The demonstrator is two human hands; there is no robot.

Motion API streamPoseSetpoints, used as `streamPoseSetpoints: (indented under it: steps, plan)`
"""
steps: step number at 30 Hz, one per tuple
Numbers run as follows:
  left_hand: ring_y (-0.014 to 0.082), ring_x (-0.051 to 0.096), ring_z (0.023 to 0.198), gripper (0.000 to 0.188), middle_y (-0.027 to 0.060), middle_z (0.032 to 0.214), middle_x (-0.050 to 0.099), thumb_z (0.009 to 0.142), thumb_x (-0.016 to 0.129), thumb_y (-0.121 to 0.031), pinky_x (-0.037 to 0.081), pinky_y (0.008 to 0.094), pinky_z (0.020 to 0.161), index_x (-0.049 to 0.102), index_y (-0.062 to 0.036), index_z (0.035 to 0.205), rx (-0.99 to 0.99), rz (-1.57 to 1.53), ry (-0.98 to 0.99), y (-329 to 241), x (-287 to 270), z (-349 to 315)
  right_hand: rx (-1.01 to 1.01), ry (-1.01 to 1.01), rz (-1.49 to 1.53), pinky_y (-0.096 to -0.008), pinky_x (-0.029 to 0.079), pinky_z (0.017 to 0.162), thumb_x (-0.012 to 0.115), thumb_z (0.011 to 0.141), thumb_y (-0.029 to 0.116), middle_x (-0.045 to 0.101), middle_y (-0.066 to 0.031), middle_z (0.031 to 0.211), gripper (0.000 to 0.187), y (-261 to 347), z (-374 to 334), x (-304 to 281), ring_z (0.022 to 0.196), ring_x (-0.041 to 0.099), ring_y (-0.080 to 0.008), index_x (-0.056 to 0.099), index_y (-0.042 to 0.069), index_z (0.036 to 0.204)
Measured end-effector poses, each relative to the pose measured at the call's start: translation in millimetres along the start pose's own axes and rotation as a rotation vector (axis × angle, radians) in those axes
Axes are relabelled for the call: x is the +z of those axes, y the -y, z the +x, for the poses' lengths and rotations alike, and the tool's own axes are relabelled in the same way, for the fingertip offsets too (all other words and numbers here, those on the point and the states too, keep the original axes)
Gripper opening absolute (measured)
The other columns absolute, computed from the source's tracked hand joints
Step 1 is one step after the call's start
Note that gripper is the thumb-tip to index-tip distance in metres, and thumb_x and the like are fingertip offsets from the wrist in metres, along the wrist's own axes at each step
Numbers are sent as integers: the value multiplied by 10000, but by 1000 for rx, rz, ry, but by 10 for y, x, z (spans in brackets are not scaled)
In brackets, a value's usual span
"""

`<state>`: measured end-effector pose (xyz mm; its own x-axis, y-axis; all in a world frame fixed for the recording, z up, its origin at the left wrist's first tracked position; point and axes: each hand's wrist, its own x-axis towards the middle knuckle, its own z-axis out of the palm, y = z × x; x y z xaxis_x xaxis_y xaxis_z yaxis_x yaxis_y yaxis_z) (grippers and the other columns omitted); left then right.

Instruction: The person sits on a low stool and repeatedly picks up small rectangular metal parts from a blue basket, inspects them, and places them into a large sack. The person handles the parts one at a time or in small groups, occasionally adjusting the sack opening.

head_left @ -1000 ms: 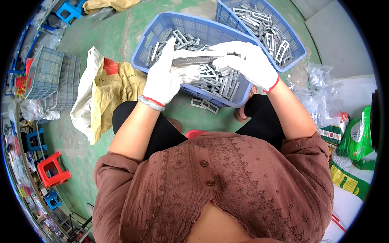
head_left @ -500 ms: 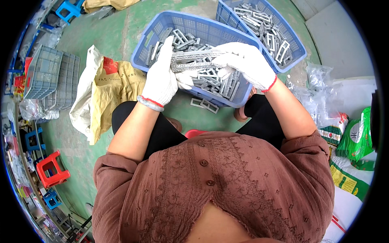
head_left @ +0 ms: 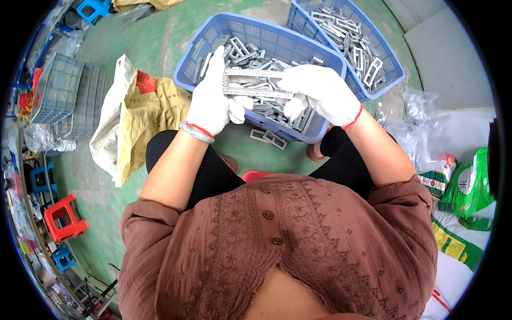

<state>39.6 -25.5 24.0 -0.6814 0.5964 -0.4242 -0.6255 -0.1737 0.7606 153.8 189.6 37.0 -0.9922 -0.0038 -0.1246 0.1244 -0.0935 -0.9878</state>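
Note:
My left hand [head_left: 209, 98], in a white knit glove, grips the left end of some grey metal rectangular frames [head_left: 257, 92] that look stacked together. My right hand [head_left: 321, 92], gloved the same way, is closed around their right end. The held frames lie level between both hands, with an opening between their long bars. Beneath them stands a blue plastic basket [head_left: 298, 38] with many loose grey frames inside. How many frames I hold is unclear. Two joined or overlapping frames [head_left: 268, 138] lie on the floor just in front of the basket.
A second blue basket [head_left: 301, 21] of grey frames stands at the far right. Left of me are a yellow-white sack [head_left: 130, 128], grey crates [head_left: 61, 90] and a red stool [head_left: 65, 217]. Clear plastic bags [head_left: 421, 128] and a green bag [head_left: 469, 184] lie to the right.
The held frames have turned in my hands, so the opening between their long bars shows wider. Both hands keep hold of the ends; my left thumb and fingers have shifted slightly.

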Motion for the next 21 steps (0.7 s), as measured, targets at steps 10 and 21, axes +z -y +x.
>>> streamPoseSetpoints:
  steps: [10,21]
  plan:
    - [129,502,354,497,82,592,630,997,534,-524,347,233,309,689,-52,976,213,-170,-231,-77,178,106,276,98,51,-255,548,648,696,934,166,719,-97,920,244,25,-111,429,705,684,-141,711,-40,1064]
    - [103,524,429,426,34,616,597,961,636,-453,403,253,398,713,-41,882,343,174,-50,75,-246,292,336,139,-54,-263,566,672,682,946,187,728,-96,974,302,-46,-144,624,732,688,-138,701,-40,1143]
